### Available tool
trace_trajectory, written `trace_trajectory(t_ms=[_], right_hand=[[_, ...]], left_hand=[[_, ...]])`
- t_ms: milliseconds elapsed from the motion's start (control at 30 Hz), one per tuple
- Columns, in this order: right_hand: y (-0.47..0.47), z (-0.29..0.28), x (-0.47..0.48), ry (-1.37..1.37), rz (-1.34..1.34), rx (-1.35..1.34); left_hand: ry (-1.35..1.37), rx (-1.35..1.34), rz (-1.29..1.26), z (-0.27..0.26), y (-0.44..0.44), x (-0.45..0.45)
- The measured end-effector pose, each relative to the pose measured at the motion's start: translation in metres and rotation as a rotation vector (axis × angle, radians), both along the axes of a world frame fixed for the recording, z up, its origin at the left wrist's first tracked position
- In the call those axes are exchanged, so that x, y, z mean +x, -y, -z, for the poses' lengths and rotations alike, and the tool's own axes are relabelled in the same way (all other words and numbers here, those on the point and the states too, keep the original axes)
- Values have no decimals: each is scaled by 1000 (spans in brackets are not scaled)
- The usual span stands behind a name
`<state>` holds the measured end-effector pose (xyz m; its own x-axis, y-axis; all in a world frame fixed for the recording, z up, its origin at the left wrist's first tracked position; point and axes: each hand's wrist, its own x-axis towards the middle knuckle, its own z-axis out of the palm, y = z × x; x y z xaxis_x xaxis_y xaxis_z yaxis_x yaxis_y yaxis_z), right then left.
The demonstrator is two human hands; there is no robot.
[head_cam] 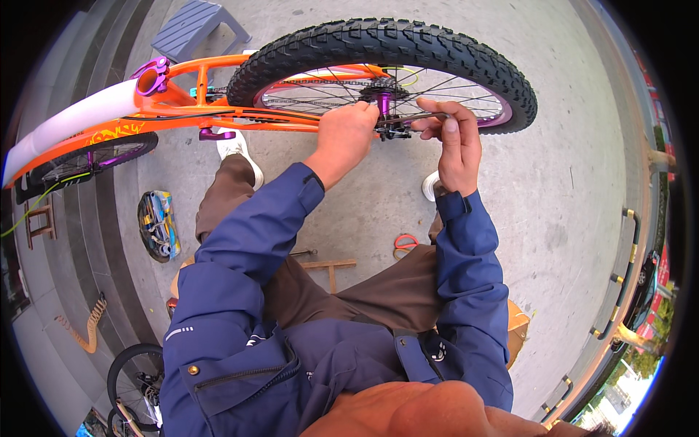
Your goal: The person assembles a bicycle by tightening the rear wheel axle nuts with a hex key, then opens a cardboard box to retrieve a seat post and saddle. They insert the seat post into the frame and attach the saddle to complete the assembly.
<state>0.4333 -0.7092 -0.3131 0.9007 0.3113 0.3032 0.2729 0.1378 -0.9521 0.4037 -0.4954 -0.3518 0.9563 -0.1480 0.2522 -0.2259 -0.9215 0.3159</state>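
An orange bicycle frame [218,117] stands in front of me, partly covered in white wrap. Its wheel has a knobbly black tyre [382,46], a purple hub [384,102] and a cassette [385,87]. My left hand [349,134] is closed at the frame's end beside the hub; what lies within its fingers is hidden. My right hand [457,136] pinches a thin dark cable or rod [418,116] between thumb and fingers, just right of the hub. Between the hands, below the hub, sits a black brake caliper or similar mechanism [394,130].
A grey plastic stool [191,27] stands behind the bicycle. On the ground lie red-handled scissors [406,241], a wooden piece [332,265] and a bag of parts [158,225]. Steps [104,218] run along the left, with a coiled hose [90,328] and another bicycle wheel [128,377].
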Motion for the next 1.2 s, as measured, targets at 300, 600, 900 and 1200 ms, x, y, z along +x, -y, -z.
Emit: trace_trajectory(t_ms=[300, 600, 900, 1200], right_hand=[[-2, 7, -4, -22, -14, 40], [-5, 10, -4, -75, 64, 33], [-13, 10, 3, -118, 75, 36], [-5, -11, -19, 44, 119, -323]], left_hand=[[-41, -28, 0, -11, 3, 0], [-41, -47, 42, -9, 0, 2], [-91, -669, -77, 13, 18, -60], [-638, -2759, -218, 95, 79, -30]])
